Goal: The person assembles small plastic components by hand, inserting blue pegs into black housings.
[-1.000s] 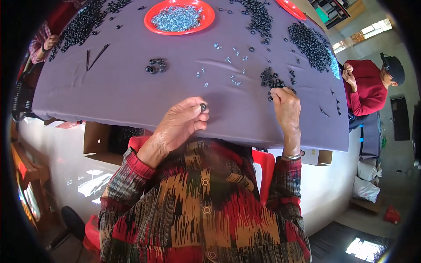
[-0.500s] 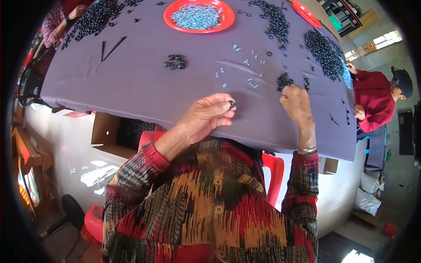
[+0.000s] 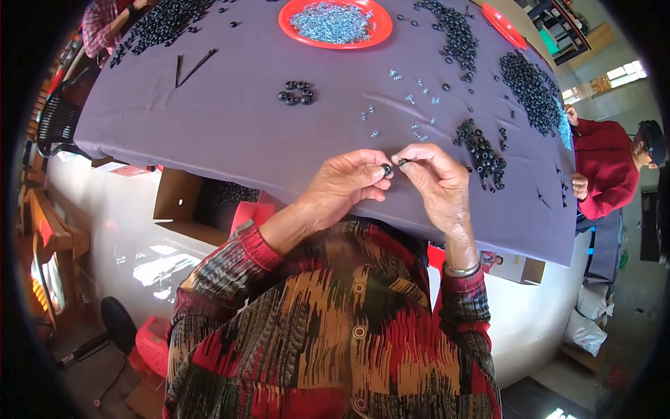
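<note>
Over the near edge of the table my two hands almost meet. A black round part with a hole, like a bead (image 3: 386, 170), is pinched between thumb and fingers of my left hand (image 3: 343, 183). My right hand (image 3: 440, 183) is closed on a second small black part (image 3: 403, 162), mostly hidden by its fingertips. Just right of that hand lies a pile of black round parts (image 3: 485, 159). Beyond my hands several small silvery springs (image 3: 419, 131) are scattered on the cloth. A ring of black round parts (image 3: 296, 93) sits farther left.
The purple cloth-covered table (image 3: 209, 129) holds a red plate (image 3: 382, 33) of springs and larger black heaps (image 3: 530, 91). Two thin black sticks (image 3: 194, 68) lie at the left. A co-worker in red (image 3: 607, 157) sits at the right, with another person's sleeve (image 3: 101, 28) far left.
My right hand has left the black pile and come left beside my left hand, bringing a small black part. My left hand still pinches its bead. The whole view has shifted slightly.
</note>
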`<action>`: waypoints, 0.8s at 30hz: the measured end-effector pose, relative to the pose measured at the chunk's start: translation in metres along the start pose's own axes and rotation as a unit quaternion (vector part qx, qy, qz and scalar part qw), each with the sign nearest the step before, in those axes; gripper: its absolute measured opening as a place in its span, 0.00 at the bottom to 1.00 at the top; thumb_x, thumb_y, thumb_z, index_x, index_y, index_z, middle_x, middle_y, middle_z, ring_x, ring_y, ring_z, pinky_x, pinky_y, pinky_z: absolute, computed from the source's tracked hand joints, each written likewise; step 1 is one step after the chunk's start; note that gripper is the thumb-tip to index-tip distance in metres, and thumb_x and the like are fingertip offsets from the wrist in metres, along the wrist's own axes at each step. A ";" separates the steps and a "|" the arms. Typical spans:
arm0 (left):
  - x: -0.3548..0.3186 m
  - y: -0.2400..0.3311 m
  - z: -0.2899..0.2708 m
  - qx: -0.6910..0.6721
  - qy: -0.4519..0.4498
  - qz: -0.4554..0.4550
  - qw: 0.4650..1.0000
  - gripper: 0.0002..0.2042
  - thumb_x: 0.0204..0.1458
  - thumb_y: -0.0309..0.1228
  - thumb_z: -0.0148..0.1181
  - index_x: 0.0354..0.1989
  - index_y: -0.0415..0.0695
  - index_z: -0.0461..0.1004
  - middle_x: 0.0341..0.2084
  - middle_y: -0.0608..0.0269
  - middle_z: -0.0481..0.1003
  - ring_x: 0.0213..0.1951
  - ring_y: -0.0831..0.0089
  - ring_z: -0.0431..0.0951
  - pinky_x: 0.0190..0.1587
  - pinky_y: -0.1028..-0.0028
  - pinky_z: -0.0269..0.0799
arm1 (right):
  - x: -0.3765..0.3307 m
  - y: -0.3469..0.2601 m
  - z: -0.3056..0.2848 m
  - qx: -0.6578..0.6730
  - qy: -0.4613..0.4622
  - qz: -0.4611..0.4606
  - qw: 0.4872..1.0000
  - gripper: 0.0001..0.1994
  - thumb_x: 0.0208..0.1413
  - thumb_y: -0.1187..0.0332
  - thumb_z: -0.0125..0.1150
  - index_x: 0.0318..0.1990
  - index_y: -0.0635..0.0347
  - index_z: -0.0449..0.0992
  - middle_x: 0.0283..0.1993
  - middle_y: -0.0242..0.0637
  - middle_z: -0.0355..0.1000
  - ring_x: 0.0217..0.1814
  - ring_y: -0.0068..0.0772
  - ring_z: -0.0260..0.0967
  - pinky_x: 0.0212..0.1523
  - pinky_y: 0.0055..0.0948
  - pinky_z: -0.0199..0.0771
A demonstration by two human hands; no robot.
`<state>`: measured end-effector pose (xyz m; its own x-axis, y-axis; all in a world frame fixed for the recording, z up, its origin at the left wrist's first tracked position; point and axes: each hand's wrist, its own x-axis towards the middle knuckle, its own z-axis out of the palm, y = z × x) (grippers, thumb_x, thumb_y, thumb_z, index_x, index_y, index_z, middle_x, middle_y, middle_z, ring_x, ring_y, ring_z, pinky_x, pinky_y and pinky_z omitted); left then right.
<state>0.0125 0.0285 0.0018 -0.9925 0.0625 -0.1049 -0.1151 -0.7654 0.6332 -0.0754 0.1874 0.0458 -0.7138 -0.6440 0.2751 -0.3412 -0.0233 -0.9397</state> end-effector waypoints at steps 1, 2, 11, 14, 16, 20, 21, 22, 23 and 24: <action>0.000 0.000 0.001 0.000 -0.001 0.002 1.000 0.08 0.56 0.27 0.55 0.43 0.41 0.73 0.36 0.65 0.75 0.38 0.77 0.76 0.38 0.76 0.75 | -0.001 0.002 0.002 -0.034 -0.006 -0.046 0.998 0.07 0.53 0.82 0.57 0.39 0.64 0.74 0.35 0.32 0.70 0.39 0.21 0.67 0.42 0.21 0.68; -0.001 0.000 0.000 -0.001 0.001 0.003 1.000 0.08 0.56 0.27 0.55 0.43 0.41 0.73 0.36 0.65 0.75 0.38 0.77 0.76 0.38 0.76 0.75 | -0.001 0.002 0.005 -0.033 -0.007 -0.046 0.998 0.07 0.53 0.82 0.57 0.39 0.64 0.74 0.35 0.32 0.70 0.39 0.21 0.67 0.42 0.21 0.68; -0.002 -0.003 -0.002 -0.003 -0.003 0.006 1.000 0.09 0.57 0.27 0.55 0.45 0.40 0.72 0.37 0.62 0.75 0.38 0.74 0.77 0.41 0.74 0.76 | -0.005 -0.003 0.012 -0.074 0.004 -0.048 0.996 0.07 0.49 0.81 0.61 0.36 0.65 0.75 0.34 0.33 0.70 0.37 0.23 0.66 0.40 0.21 0.68; -0.002 -0.002 -0.001 -0.007 -0.001 -0.004 1.000 0.10 0.55 0.28 0.57 0.44 0.38 0.71 0.37 0.63 0.73 0.38 0.74 0.76 0.41 0.74 0.75 | -0.005 -0.004 0.013 -0.105 0.013 -0.051 0.993 0.07 0.48 0.82 0.62 0.35 0.66 0.75 0.33 0.33 0.70 0.35 0.23 0.66 0.37 0.21 0.68; -0.003 -0.002 -0.002 -0.008 -0.004 -0.003 1.000 0.10 0.55 0.27 0.57 0.44 0.38 0.72 0.37 0.63 0.73 0.38 0.74 0.77 0.41 0.75 0.75 | -0.004 -0.009 0.012 -0.134 0.004 -0.058 0.989 0.07 0.46 0.82 0.63 0.34 0.66 0.75 0.32 0.33 0.70 0.33 0.24 0.67 0.35 0.22 0.68; -0.004 -0.002 0.001 0.004 0.005 0.002 1.000 0.09 0.56 0.27 0.56 0.44 0.38 0.72 0.37 0.63 0.73 0.37 0.75 0.77 0.41 0.76 0.75 | -0.005 -0.014 0.012 -0.163 0.005 -0.071 0.984 0.08 0.45 0.83 0.63 0.35 0.65 0.75 0.31 0.33 0.71 0.32 0.24 0.67 0.34 0.22 0.68; -0.005 -0.002 0.000 0.016 -0.001 0.011 1.000 0.09 0.56 0.27 0.55 0.44 0.39 0.72 0.36 0.63 0.74 0.38 0.75 0.76 0.41 0.76 0.75 | -0.006 -0.016 0.012 -0.183 0.006 -0.071 0.981 0.09 0.44 0.83 0.63 0.34 0.65 0.75 0.31 0.33 0.71 0.32 0.24 0.68 0.34 0.22 0.68; -0.005 -0.003 0.000 0.028 -0.007 0.021 0.999 0.09 0.57 0.26 0.54 0.45 0.39 0.72 0.36 0.63 0.74 0.38 0.75 0.76 0.41 0.75 0.76 | -0.006 -0.016 0.012 -0.203 0.008 -0.071 0.977 0.09 0.44 0.83 0.63 0.34 0.64 0.75 0.31 0.33 0.71 0.31 0.24 0.68 0.33 0.22 0.68; -0.004 -0.005 0.001 0.028 -0.007 0.021 0.999 0.09 0.57 0.26 0.54 0.45 0.39 0.72 0.36 0.63 0.74 0.38 0.75 0.76 0.41 0.75 0.76 | -0.007 -0.017 0.012 -0.203 0.007 -0.071 0.977 0.09 0.44 0.83 0.63 0.34 0.64 0.75 0.31 0.33 0.71 0.31 0.24 0.68 0.33 0.22 0.68; -0.003 -0.009 0.001 0.033 0.002 0.045 0.998 0.09 0.57 0.26 0.54 0.44 0.39 0.72 0.36 0.64 0.74 0.37 0.76 0.77 0.41 0.75 0.76 | -0.007 -0.017 0.014 -0.223 0.013 -0.078 0.972 0.09 0.44 0.83 0.63 0.34 0.64 0.75 0.30 0.34 0.71 0.31 0.25 0.68 0.33 0.22 0.68</action>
<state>0.0168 0.0358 -0.0031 -0.9988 -0.0072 -0.0480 -0.0279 -0.7240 0.6892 -0.0564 0.1815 0.0570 -0.6457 -0.6390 0.4181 -0.6731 0.2177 -0.7068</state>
